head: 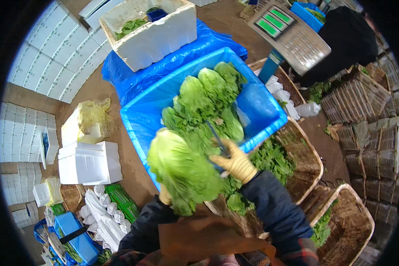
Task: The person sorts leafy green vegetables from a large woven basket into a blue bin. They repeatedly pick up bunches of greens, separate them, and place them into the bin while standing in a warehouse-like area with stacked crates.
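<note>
A large head of leafy lettuce (183,169) hangs over the near left edge of a blue plastic tub (264,133). My gloved left hand (165,195) grips it from below and behind, mostly hidden by the leaves. In my gloved right hand (234,160) is a knife (215,133) with a dark blade, pointing up and to the left over the tub. Several lettuce heads (202,89) lie together inside the tub, and part of its right side shows bare blue lining.
Beyond the tub stands a white foam box (159,43) with greens. A scale display (286,36) rises at the upper right. Brown crates (314,156) with leaves stand at the right and below. Foam boxes (86,166) and a green crate (123,202) are on the left.
</note>
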Tool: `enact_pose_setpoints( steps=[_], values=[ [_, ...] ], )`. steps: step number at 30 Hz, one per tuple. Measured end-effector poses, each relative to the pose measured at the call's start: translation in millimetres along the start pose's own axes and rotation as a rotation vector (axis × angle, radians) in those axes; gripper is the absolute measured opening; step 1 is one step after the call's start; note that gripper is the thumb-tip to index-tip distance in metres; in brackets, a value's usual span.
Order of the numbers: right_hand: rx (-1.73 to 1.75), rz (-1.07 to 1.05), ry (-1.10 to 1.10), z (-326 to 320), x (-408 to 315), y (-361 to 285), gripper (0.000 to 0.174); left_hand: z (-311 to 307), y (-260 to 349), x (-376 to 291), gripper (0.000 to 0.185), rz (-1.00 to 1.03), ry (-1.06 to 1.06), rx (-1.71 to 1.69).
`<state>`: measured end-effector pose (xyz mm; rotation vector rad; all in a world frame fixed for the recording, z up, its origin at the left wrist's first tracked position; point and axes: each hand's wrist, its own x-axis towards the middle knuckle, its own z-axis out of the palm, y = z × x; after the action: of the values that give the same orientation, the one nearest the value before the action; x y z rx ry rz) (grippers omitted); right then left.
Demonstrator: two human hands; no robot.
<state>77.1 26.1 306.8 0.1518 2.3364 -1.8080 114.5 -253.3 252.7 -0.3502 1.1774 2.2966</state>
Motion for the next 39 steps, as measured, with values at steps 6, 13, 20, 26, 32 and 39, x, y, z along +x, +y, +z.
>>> enact_pose_setpoints(
  steps=[6, 13, 20, 26, 32, 39],
  values=[
    [-1.404, -0.120, -0.843, -52, 161, 90, 0.047, -53, 90, 133, 0.073, 0.558, 0.204, 0.615],
    [-1.298, 0.259, -0.774, -5, 223, 211, 0.071, -104, -11, 317, 0.078, 0.477, 0.482, 1.140],
    [-1.263, 0.161, -0.683, -20, 190, 79, 0.054, -151, -64, 345, 0.070, 0.262, 0.539, 1.321],
    [-1.155, -0.392, -0.128, -81, 44, 9, 0.038, -163, 27, 319, 0.036, 0.307, 0.450, 1.349],
    [-0.533, 0.200, 0.374, -132, -218, 21, 0.068, -132, 93, 268, 0.056, 0.450, 0.982, 1.971],
    [-0.536, 0.635, 1.451, -288, -498, 153, 0.050, -9, 85, 203, 0.054, 1.322, 0.596, 1.795]
  ],
)
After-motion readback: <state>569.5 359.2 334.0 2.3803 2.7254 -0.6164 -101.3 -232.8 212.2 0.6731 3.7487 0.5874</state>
